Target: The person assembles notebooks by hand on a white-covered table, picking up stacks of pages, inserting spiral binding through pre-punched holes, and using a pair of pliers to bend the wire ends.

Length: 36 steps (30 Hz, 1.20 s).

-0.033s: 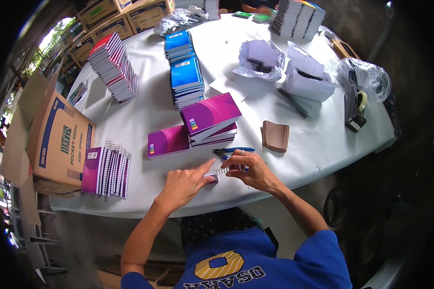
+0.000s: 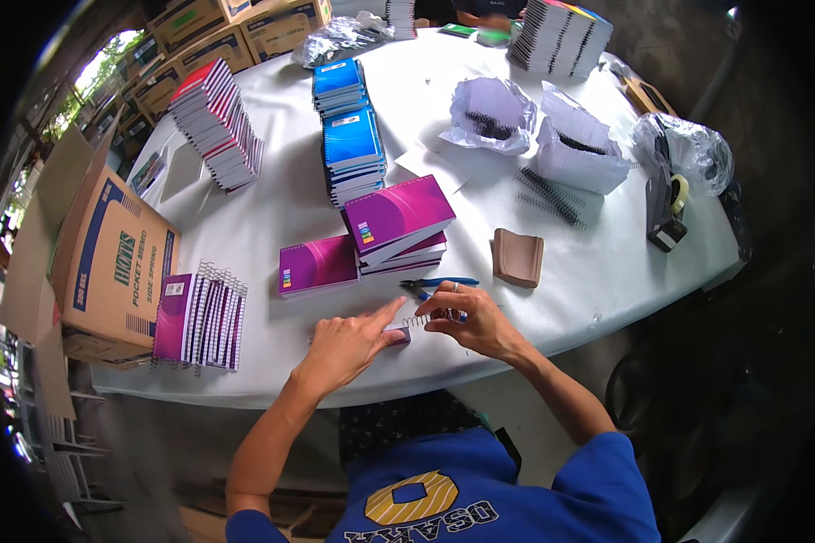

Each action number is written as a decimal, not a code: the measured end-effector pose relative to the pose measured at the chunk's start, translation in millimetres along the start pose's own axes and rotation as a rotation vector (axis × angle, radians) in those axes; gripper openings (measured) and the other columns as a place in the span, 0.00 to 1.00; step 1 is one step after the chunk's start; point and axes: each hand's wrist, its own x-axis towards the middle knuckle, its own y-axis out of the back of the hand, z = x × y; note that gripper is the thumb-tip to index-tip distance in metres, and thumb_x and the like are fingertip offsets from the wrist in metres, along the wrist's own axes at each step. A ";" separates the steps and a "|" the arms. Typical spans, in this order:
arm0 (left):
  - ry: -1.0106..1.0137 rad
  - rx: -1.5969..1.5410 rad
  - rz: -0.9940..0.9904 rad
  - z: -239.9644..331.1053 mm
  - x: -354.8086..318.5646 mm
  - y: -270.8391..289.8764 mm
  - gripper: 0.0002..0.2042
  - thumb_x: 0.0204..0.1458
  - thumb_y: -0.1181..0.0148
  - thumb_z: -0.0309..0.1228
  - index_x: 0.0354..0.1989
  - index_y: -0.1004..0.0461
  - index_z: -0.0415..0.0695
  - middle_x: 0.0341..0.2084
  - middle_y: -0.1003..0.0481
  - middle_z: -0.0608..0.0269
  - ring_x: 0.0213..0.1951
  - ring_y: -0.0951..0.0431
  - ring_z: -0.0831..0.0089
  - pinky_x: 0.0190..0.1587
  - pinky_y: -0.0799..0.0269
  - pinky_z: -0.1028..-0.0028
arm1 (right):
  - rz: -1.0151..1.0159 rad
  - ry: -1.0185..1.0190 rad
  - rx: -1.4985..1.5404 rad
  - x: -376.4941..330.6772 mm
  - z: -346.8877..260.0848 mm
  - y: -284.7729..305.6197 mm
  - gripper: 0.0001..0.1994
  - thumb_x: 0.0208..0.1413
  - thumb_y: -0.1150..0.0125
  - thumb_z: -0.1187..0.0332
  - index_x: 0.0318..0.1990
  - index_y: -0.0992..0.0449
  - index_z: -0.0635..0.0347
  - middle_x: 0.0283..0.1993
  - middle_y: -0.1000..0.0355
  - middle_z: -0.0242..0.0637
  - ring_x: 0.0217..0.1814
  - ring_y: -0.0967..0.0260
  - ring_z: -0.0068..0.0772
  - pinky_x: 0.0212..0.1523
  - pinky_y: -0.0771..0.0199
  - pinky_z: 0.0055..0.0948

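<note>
At the table's near edge, my left hand (image 2: 346, 351) is closed around a small purple notepad (image 2: 398, 335), mostly hidden under the palm and fingers. Its index finger stretches toward the right. My right hand (image 2: 473, 324), with a ring on one finger, pinches a thin wire spiral coil (image 2: 414, 321), which runs leftward to the notepad's end. How far the coil reaches into the pages is hidden. Just beyond my right fingers lie blue-handled pliers (image 2: 439, 282). Past them, a stack of purple notepads (image 2: 398, 217) leans unevenly, with more purple notepads (image 2: 317, 265) at its left.
Spiral-bound purple notepads (image 2: 199, 321) stand by a cardboard box (image 2: 109, 262) at left. Farther back are blue notebooks (image 2: 349, 145) and red-topped ones (image 2: 217, 127). Right of centre are a brown curved block (image 2: 518, 258), loose coils (image 2: 552, 195), paper-wrapped coils (image 2: 581, 154) and a tape dispenser (image 2: 666, 213).
</note>
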 end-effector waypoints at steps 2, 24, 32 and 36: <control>-0.007 -0.013 0.009 -4.5 -0.2 -5.6 0.27 0.62 0.50 0.50 0.69 0.40 0.62 0.39 0.19 0.53 0.34 0.19 0.50 0.35 0.25 0.54 | -0.022 0.002 0.002 2.7 -0.1 4.3 0.09 0.55 0.35 0.74 0.43 0.21 0.58 0.37 0.28 0.38 0.37 0.25 0.35 0.39 0.26 0.36; -0.235 0.011 -0.091 2.1 -0.3 -1.1 0.25 0.58 0.44 0.50 0.65 0.35 0.65 0.45 0.19 0.64 0.32 0.18 0.54 0.36 0.21 0.57 | -0.095 0.120 -0.138 1.0 33.6 51.9 0.15 0.48 0.33 0.81 0.44 0.25 0.59 0.48 0.28 0.38 0.52 0.28 0.40 0.49 0.27 0.37; -0.248 0.055 0.169 5.1 -8.2 0.6 0.34 0.54 0.42 0.54 0.70 0.43 0.66 0.50 0.22 0.60 0.39 0.18 0.59 0.37 0.21 0.58 | -0.125 -0.325 -0.681 -3.3 49.1 133.2 0.25 0.46 0.26 0.54 0.51 0.22 0.53 0.59 0.29 0.44 0.61 0.33 0.48 0.60 0.33 0.41; -0.079 0.171 0.143 -11.0 -16.5 -7.2 0.43 0.48 0.38 0.54 0.73 0.49 0.62 0.42 0.21 0.57 0.37 0.18 0.60 0.35 0.22 0.60 | -0.460 -0.032 0.171 11.7 2.6 92.2 0.26 0.57 0.36 0.50 0.56 0.23 0.58 0.58 0.27 0.44 0.58 0.30 0.42 0.58 0.32 0.37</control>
